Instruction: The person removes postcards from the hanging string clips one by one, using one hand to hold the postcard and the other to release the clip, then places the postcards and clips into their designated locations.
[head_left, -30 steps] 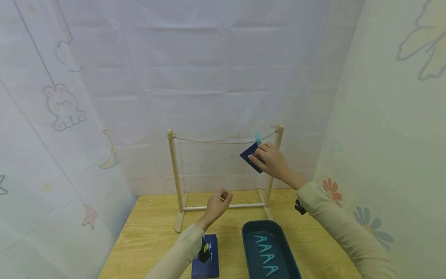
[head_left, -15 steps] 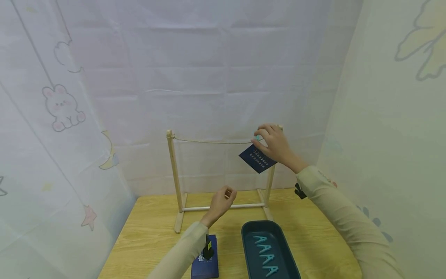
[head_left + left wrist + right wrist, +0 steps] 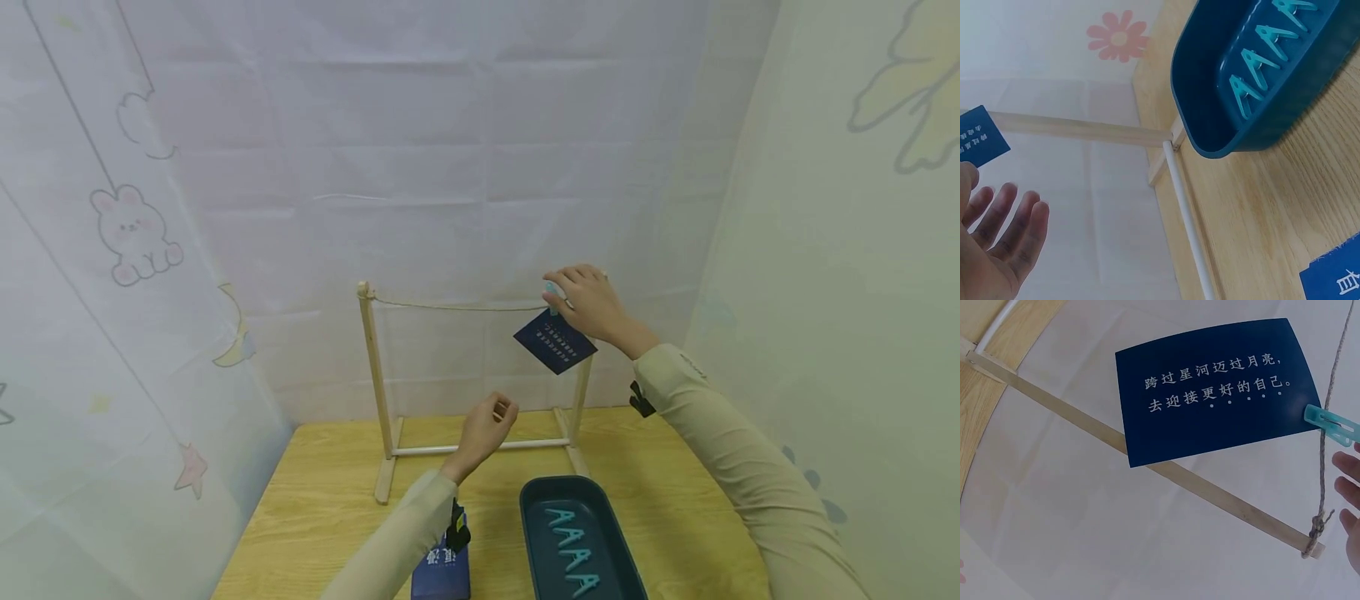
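A dark blue card [image 3: 555, 343] with white writing hangs by one corner from the rope [image 3: 457, 307], held there by a light-blue clothespin [image 3: 1330, 424]. My right hand [image 3: 594, 305] pinches the clothespin's upper end between thumb and fingers; in the right wrist view only fingertips [image 3: 1349, 467] show at the edge. Lower down, my left hand [image 3: 484, 430] hovers in front of the stand with its fingers loosely curled, holding nothing. The left wrist view shows that hand [image 3: 1004, 244] below part of the card.
The rope spans a wooden stand [image 3: 375, 383] with a white lower bar [image 3: 427, 449]. A dark teal tray [image 3: 558, 482] at the front holds several clothespins [image 3: 576, 555] in a row. Left of it lies a stack of blue cards [image 3: 441, 577], partly behind my left sleeve.
My right hand has risen from the card's face to the clothespin, uncovering the card's writing. The left hand has drifted slightly up and to the right.
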Tool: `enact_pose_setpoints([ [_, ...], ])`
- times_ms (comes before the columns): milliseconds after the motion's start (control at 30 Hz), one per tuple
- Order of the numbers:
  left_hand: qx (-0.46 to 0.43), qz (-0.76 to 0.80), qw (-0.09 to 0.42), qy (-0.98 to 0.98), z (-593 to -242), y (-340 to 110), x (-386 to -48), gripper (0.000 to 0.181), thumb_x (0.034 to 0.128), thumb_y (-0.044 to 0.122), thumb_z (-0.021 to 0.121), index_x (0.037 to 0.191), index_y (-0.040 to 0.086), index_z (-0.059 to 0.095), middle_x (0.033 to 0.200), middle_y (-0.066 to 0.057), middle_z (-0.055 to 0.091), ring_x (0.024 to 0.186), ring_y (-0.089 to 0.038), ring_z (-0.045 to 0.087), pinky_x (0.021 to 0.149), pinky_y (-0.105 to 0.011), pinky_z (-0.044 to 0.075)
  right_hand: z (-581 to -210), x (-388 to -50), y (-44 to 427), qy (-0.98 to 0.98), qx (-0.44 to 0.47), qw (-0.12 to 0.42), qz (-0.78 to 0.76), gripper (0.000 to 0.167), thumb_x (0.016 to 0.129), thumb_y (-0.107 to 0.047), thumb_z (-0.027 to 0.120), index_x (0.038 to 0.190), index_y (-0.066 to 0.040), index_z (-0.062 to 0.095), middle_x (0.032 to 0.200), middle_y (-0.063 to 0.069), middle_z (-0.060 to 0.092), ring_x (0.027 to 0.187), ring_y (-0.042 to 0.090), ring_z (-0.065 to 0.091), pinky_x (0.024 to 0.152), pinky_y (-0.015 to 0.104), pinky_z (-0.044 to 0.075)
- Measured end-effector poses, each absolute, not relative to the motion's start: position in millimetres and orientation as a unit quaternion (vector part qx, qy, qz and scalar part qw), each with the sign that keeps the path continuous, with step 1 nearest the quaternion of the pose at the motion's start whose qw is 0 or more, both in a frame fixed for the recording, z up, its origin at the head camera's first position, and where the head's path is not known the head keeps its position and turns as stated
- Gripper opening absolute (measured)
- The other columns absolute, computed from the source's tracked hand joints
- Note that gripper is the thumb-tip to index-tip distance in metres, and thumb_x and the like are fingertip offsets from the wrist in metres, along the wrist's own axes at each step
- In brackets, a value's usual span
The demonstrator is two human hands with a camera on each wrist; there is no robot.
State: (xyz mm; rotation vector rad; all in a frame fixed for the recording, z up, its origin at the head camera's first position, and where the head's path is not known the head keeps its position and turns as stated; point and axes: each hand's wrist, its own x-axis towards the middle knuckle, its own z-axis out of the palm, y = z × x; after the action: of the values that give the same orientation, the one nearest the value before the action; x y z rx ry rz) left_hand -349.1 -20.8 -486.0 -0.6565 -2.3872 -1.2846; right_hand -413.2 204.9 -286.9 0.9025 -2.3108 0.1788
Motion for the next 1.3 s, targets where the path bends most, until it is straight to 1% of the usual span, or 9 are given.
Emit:
enact_pose_setpoints([
  [233, -0.229, -0.45, 0.18, -0.844, -479, -15, -349, 0.016, 0.1027, 0.023, 0.057, 0.106, 0.009, 0.064, 0.091, -0.004, 0.067, 0.08, -0.016, 0.064, 0.071, -0.029, 0.057, -284, -414, 202, -0.886, 0.354, 0.297, 0.041, 0.041, 0.105, -0.021, 0.051, 0.136, 0.006, 0.053, 0.128, 0.026, 0.059, 0.12, 0.043, 0.052, 0.108, 0.055, 0.037],
  [467, -0.228, -0.452, 0.173, -0.845, -473, -9, -347, 0.018, 0.1032, 0.025, 0.056, 0.107, 0.008, 0.063, 0.091, -0.003, 0.067, 0.08, -0.014, 0.063, 0.07, -0.029, 0.057, -285, -416, 201, -0.889, 0.356, 0.282, 0.061, 0.037, 0.104, -0.016, 0.052, 0.132, 0.007, 0.056, 0.121, 0.025, 0.063, 0.113, 0.042, 0.055, 0.104, 0.054, 0.041],
  [600, -0.229, -0.463, 0.169, -0.84, -466, -5, -348, 0.018, 0.1029, 0.023, 0.056, 0.11, 0.007, 0.062, 0.092, -0.003, 0.066, 0.078, -0.014, 0.063, 0.068, -0.029, 0.057, -284, -417, 201, -0.892, 0.347, 0.278, 0.078, 0.035, 0.105, -0.017, 0.051, 0.129, 0.008, 0.058, 0.118, 0.024, 0.064, 0.109, 0.04, 0.056, 0.102, 0.053, 0.042],
  [733, -0.225, -0.464, 0.173, -0.84, -460, 0, -352, 0.023, 0.1037, 0.026, 0.055, 0.115, 0.007, 0.061, 0.094, -0.003, 0.066, 0.079, -0.014, 0.063, 0.068, -0.028, 0.056, -283, -417, 202, -0.891, 0.346, 0.278, 0.093, 0.032, 0.104, -0.013, 0.053, 0.127, 0.009, 0.059, 0.118, 0.025, 0.064, 0.109, 0.041, 0.057, 0.102, 0.053, 0.042],
  [833, -0.22, -0.466, 0.176, -0.839, -454, 6, -355, 0.028, 0.1039, 0.026, 0.054, 0.12, 0.004, 0.058, 0.098, -0.006, 0.066, 0.081, -0.016, 0.066, 0.068, -0.028, 0.057, -281, -415, 201, -0.889, 0.349, 0.276, 0.105, 0.031, 0.103, -0.011, 0.054, 0.126, 0.009, 0.059, 0.117, 0.025, 0.065, 0.109, 0.041, 0.057, 0.101, 0.053, 0.043],
  [933, -0.207, -0.492, 0.165, -0.829, -444, 12, -355, 0.034, 0.1033, 0.025, 0.055, 0.128, 0.002, 0.054, 0.108, -0.011, 0.066, 0.087, -0.022, 0.068, 0.071, -0.032, 0.059, -281, -414, 201, -0.89, 0.35, 0.267, 0.12, 0.031, 0.103, -0.01, 0.054, 0.126, 0.009, 0.059, 0.116, 0.025, 0.065, 0.109, 0.041, 0.057, 0.101, 0.054, 0.043],
  [1033, -0.193, -0.521, 0.158, -0.816, -433, 18, -356, 0.041, 0.1028, 0.023, 0.056, 0.135, -0.001, 0.048, 0.119, -0.017, 0.064, 0.096, -0.028, 0.069, 0.076, -0.038, 0.06, -281, -413, 201, -0.891, 0.349, 0.258, 0.135, 0.031, 0.103, -0.009, 0.054, 0.127, 0.009, 0.058, 0.115, 0.025, 0.064, 0.11, 0.041, 0.055, 0.101, 0.055, 0.042],
  [1133, -0.183, -0.545, 0.162, -0.802, -425, 23, -358, 0.045, 0.1025, 0.02, 0.056, 0.14, -0.002, 0.043, 0.127, -0.02, 0.061, 0.101, -0.032, 0.068, 0.078, -0.038, 0.06, -281, -413, 201, -0.891, 0.348, 0.254, 0.142, 0.03, 0.103, -0.009, 0.053, 0.127, 0.009, 0.058, 0.116, 0.025, 0.064, 0.112, 0.042, 0.054, 0.103, 0.055, 0.041],
  [1300, -0.179, -0.589, 0.154, -0.772, -417, 26, -359, 0.047, 0.1027, 0.014, 0.056, 0.144, -0.002, 0.038, 0.127, -0.021, 0.059, 0.102, -0.034, 0.067, 0.07, -0.036, 0.062, -283, -413, 201, -0.891, 0.346, 0.245, 0.161, 0.031, 0.104, -0.01, 0.051, 0.128, 0.009, 0.056, 0.117, 0.026, 0.063, 0.117, 0.044, 0.051, 0.105, 0.057, 0.037],
])
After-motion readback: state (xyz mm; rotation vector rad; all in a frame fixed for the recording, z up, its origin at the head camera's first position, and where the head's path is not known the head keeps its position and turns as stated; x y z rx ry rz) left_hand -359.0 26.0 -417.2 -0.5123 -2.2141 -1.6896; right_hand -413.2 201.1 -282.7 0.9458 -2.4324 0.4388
